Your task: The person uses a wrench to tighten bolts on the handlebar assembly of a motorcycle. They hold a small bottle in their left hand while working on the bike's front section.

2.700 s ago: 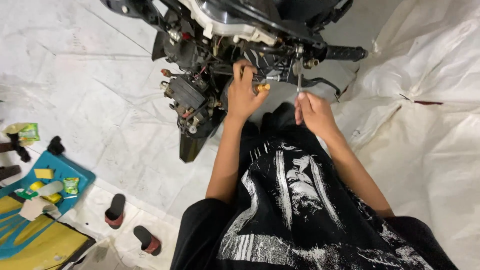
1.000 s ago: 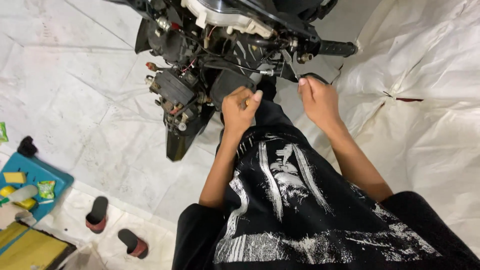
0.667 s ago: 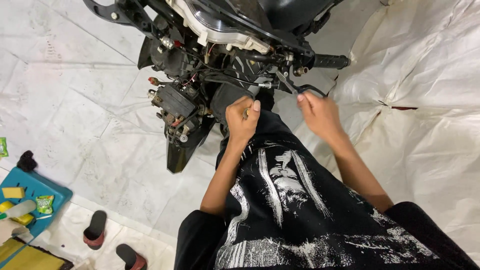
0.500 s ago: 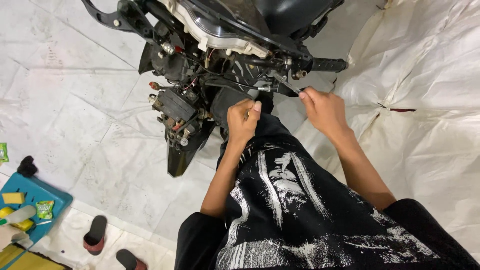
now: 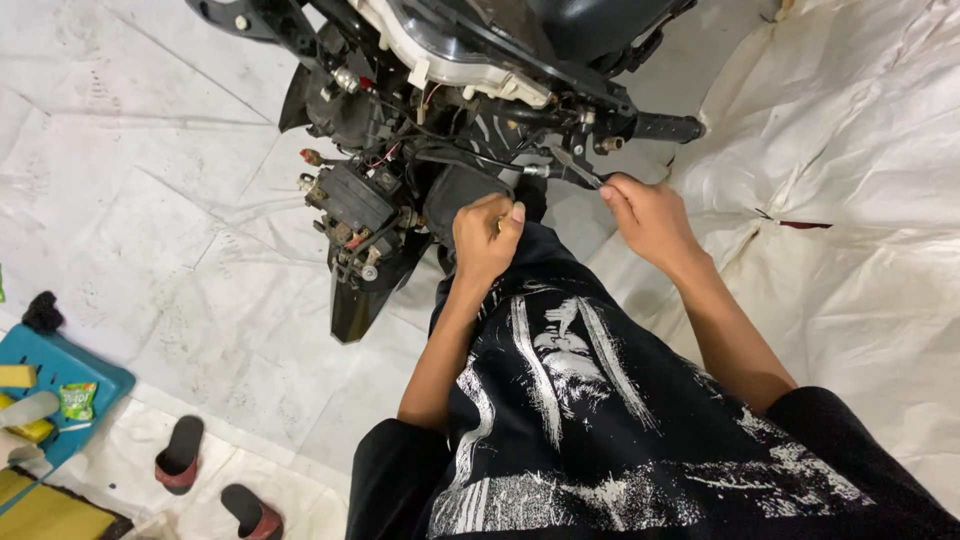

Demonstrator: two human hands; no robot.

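A stripped black motorcycle (image 5: 440, 110) stands in front of me with its wiring and engine parts exposed. My right hand (image 5: 648, 212) grips a slim metal tool (image 5: 577, 168) whose tip points at the fittings beside the black handlebar grip (image 5: 668, 127). My left hand (image 5: 486, 236) is closed in a fist just below the bike's dark centre panel, over my lap; whether it holds anything small is hidden. I wear a black shirt with a white print (image 5: 570, 370).
White sheeting (image 5: 150, 200) covers the floor, and more rises on the right (image 5: 850, 150). A blue tray (image 5: 60, 385) with yellow and green items lies at the lower left. Two dark sandals (image 5: 180, 455) lie near it.
My left hand has drawn back from the bike's wiring toward my lap and closed. My right hand has stayed at the handlebar fittings with the tool. The view has tilted toward the bike.
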